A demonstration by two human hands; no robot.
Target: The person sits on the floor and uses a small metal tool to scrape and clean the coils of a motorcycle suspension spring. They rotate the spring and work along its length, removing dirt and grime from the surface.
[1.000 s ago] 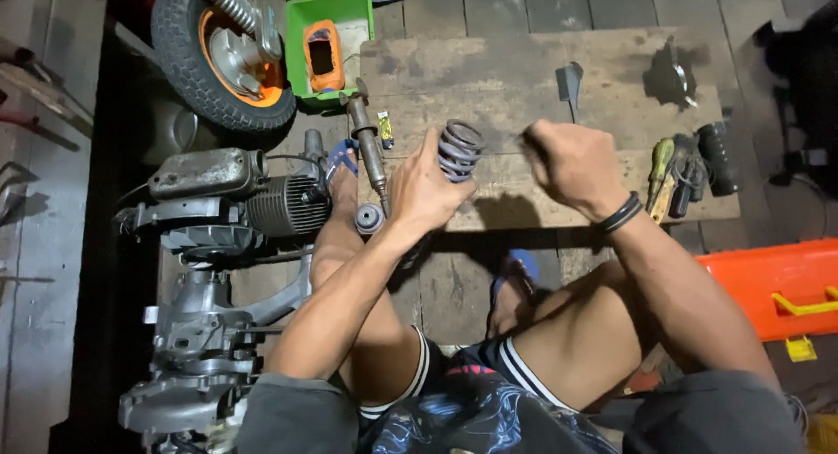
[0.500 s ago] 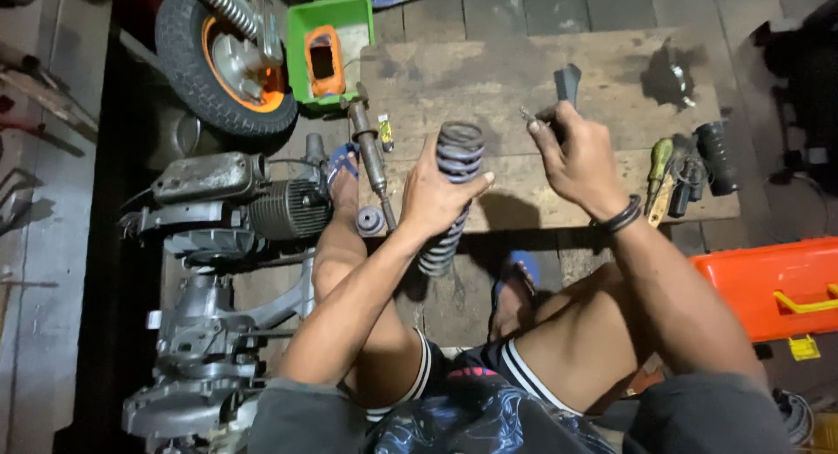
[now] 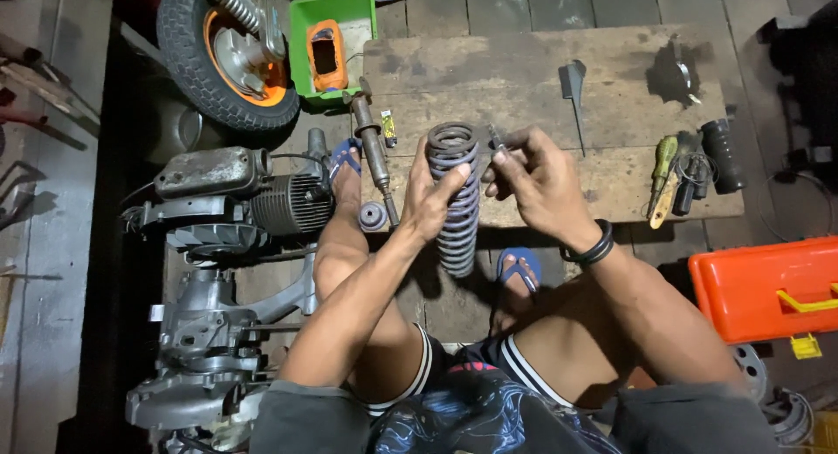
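The left hand point(image 3: 429, 201) gripped a purple coil spring point(image 3: 456, 196) upright above the near edge of the wooden tabletop point(image 3: 532, 74), steadying it, it seemed, so the right hand point(image 3: 539, 179) could bring a small metal part point(image 3: 496, 138), pinched in its fingertips, beside the spring's top. Bare board lay beyond; a shock rod point(image 3: 374, 153) sat close left.
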